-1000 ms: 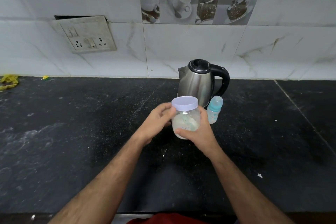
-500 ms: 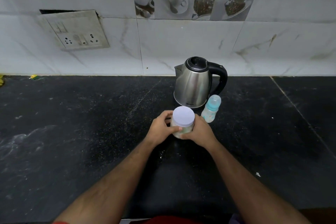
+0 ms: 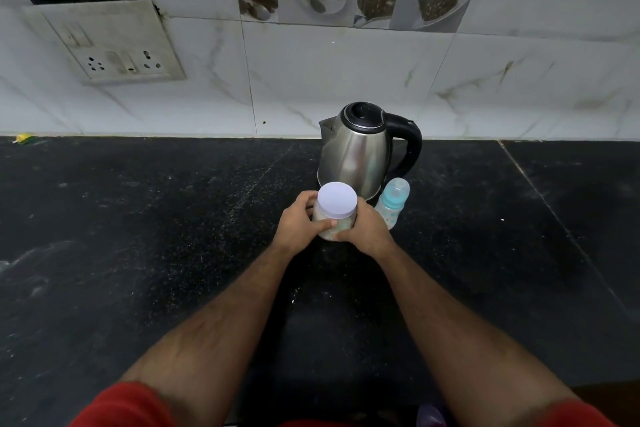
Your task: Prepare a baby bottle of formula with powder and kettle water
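1. Two hands hold one powder jar in front of the kettle, which serves as the landmark for everything else on the black bench.
2. Far to the kettle's left, on the tiled wall, a grimy switch and socket plate sits crooked, with a dark gap showing above its top edge.
3. Also far left of the kettle, at the seam between wall and bench, lies a small yellow-green scrap; what it is cannot be told.
4. Left hand: curled around the left side of the jar, just in front of the kettle, thumb laid across the jar's near face.
5. The jar stands upright on the bench, or just at it, directly before the kettle's base. It is clear, holds pale powder, and its white lid is on.
6. Right hand: wrapped around the jar's right side, fingers closed on the wall below the lid.
7. The kettle is steel with a black lid and black handle, the handle turned to the right, near the wall.
8. Just right of the kettle's base stands the baby bottle, pale blue, capped, upright, close to the right hand.
9. Red sleeves show at the bottom edge.
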Demonstrator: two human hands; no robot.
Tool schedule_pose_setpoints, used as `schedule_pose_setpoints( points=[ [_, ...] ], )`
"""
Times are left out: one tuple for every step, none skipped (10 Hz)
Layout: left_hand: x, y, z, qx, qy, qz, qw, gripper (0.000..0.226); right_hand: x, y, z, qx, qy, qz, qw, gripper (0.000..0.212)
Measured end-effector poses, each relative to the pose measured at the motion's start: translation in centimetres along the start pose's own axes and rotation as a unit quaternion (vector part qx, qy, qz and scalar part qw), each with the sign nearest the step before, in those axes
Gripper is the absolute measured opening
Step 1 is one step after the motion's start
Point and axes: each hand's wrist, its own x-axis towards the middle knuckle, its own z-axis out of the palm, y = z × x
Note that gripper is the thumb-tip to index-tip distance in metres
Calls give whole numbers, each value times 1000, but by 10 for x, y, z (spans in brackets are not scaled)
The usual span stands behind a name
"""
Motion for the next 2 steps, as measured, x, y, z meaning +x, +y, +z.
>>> schedule_pose_setpoints(
  points=[
    [-4,-5,0,-11,-6,-3,1000,82,-3,6,1,18,-6,-11,1000,89],
    [-16,-11,2,2,27,-26,999,81,-13,14,1,-8,8,-1,1000,86]
  ],
)
